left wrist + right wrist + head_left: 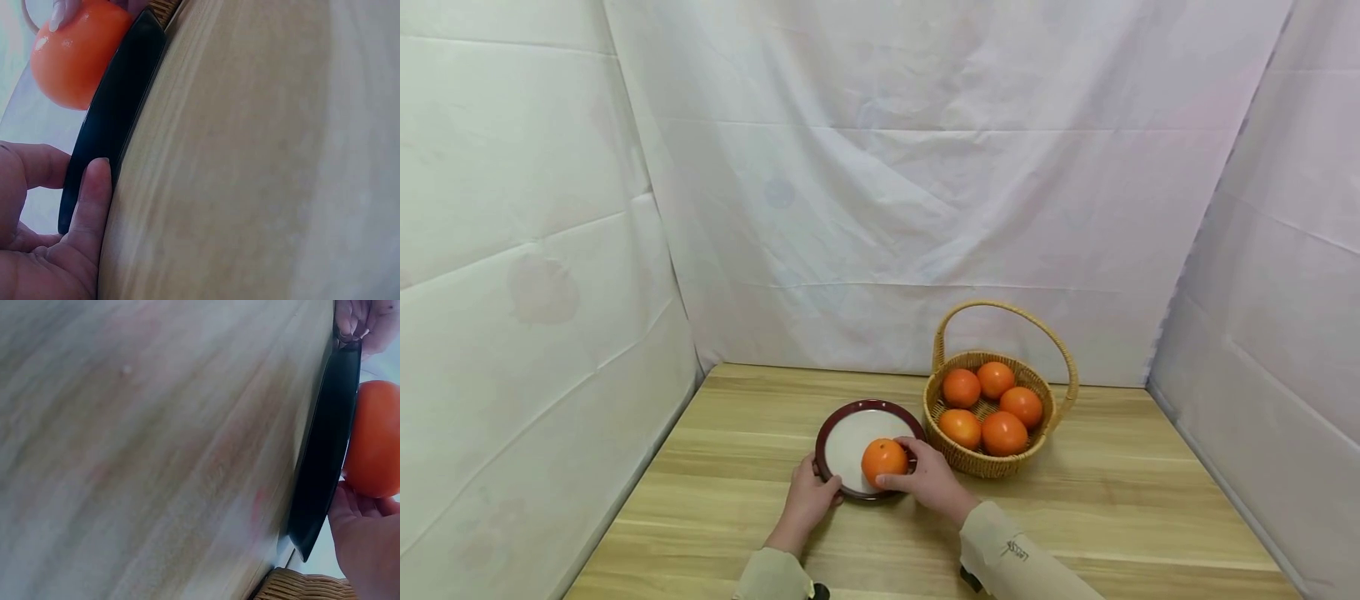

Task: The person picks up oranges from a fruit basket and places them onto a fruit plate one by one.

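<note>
My left hand point(808, 496) comes up from the near side of the tabletop point(1127, 508) to the plate point(850, 446), thumb and fingers pinching its dark red rim at the near left; the forearm slants inward, the wrist low. My right hand point(934, 482) reaches in from the near right corner's side, palm turned toward my left; its thumb is on the near side of an orange fruit point(884, 461) and its fingers are round the far right, holding it over the near right part of the plate's white face; its underside is hidden behind the rim in both wrist views, so I cannot tell whether it touches down. On my right beige cuff point(988, 533) is small dark stitching point(1017, 550), perhaps lettering, too small to read. The wicker basket point(981, 467) stands toward the tabletop's back edge, just right of the plate; five more such fruits lie in it, its handle arching above.
</note>
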### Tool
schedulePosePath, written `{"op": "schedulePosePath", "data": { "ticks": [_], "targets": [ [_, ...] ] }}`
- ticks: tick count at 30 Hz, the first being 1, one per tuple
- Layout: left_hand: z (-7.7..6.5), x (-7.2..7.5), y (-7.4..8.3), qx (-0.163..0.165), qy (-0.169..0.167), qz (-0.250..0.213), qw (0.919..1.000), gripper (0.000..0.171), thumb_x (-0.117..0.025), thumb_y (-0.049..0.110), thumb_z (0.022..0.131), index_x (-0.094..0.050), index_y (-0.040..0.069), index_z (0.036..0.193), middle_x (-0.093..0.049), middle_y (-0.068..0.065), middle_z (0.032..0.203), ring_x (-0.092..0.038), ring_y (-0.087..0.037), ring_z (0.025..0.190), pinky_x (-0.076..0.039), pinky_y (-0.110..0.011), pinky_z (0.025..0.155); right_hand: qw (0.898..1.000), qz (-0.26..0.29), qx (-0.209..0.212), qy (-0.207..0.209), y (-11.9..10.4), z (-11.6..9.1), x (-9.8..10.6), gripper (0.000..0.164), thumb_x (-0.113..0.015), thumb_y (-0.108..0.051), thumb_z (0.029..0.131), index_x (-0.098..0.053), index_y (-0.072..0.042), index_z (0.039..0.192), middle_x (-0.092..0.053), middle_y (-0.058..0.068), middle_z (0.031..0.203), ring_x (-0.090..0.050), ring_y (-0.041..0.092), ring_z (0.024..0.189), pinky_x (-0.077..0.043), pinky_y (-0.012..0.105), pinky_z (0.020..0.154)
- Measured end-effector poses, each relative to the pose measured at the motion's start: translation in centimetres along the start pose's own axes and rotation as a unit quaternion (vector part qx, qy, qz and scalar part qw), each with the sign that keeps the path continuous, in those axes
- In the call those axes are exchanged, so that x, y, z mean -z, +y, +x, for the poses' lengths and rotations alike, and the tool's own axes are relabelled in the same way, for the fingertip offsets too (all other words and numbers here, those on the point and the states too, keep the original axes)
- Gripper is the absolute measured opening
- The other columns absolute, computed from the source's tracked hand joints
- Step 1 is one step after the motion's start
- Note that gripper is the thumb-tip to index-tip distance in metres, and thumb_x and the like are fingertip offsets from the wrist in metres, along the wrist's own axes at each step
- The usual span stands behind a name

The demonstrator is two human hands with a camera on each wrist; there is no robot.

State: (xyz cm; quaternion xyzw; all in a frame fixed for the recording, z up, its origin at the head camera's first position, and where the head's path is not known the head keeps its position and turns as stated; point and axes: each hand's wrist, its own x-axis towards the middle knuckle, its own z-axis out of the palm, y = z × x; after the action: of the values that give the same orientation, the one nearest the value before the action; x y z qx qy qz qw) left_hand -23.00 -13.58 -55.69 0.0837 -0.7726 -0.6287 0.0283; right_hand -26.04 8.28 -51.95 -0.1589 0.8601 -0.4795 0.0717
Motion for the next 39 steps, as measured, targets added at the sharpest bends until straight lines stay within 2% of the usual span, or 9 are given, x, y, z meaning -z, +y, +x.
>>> {"op": "schedulePosePath", "data": {
  "ticks": [10, 17, 33, 39],
  "targets": [
    [0.17, -0.10, -0.28, 0.004, 0.005, -0.002, 1.0000, 0.061, -0.058, 0.000, 0.080, -0.027, -0.010, 0.132, -0.038, -0.025, 0.109, -0.059, -0.014, 0.059, -0.057, -0.027, 0.055, 1.000, -0.009, 0.017, -0.012, 0.12, -0.19, -0.10, 0.075, -0.076, -0.049, 0.065, -0.049, -0.015, 0.126, -0.050, 0.002, 0.122, -0.050, 0.017, 0.105, -0.045, 0.041, 0.089],
    [0.20, -0.07, -0.39, 0.006, 0.006, 0.004, 1.0000, 0.062, -0.057, 0.001, 0.081, -0.026, -0.009, 0.133, -0.035, -0.024, 0.110, -0.059, -0.014, 0.060, -0.056, -0.026, 0.055, 0.999, -0.037, 0.020, -0.013, 0.29, -0.27, -0.07, 0.077, -0.076, -0.050, 0.066, -0.048, -0.013, 0.127, -0.050, 0.004, 0.123, -0.048, 0.019, 0.109, -0.041, 0.043, 0.094],
    [0.24, -0.10, -0.23, 0.010, 0.009, 0.006, 0.9999, 0.062, -0.057, 0.002, 0.081, -0.026, -0.009, 0.133, -0.035, -0.024, 0.111, -0.059, -0.014, 0.060, -0.056, -0.026, 0.056, 0.998, -0.043, 0.036, -0.025, 0.82, -0.25, -0.26, 0.081, -0.075, -0.050, 0.066, -0.045, -0.015, 0.132, -0.047, 0.002, 0.128, -0.044, 0.020, 0.115, -0.037, 0.045, 0.098],
    [0.12, -0.07, -0.29, 0.009, 0.005, 0.003, 0.9999, 0.061, -0.057, 0.001, 0.082, -0.026, -0.009, 0.133, -0.036, -0.024, 0.111, -0.059, -0.015, 0.060, -0.056, -0.027, 0.055, 0.997, -0.060, 0.040, -0.027, 0.95, -0.25, -0.46, 0.088, -0.076, -0.051, 0.065, -0.040, -0.012, 0.135, -0.044, 0.003, 0.131, -0.041, 0.022, 0.118, -0.035, 0.047, 0.100]
  ]
}}
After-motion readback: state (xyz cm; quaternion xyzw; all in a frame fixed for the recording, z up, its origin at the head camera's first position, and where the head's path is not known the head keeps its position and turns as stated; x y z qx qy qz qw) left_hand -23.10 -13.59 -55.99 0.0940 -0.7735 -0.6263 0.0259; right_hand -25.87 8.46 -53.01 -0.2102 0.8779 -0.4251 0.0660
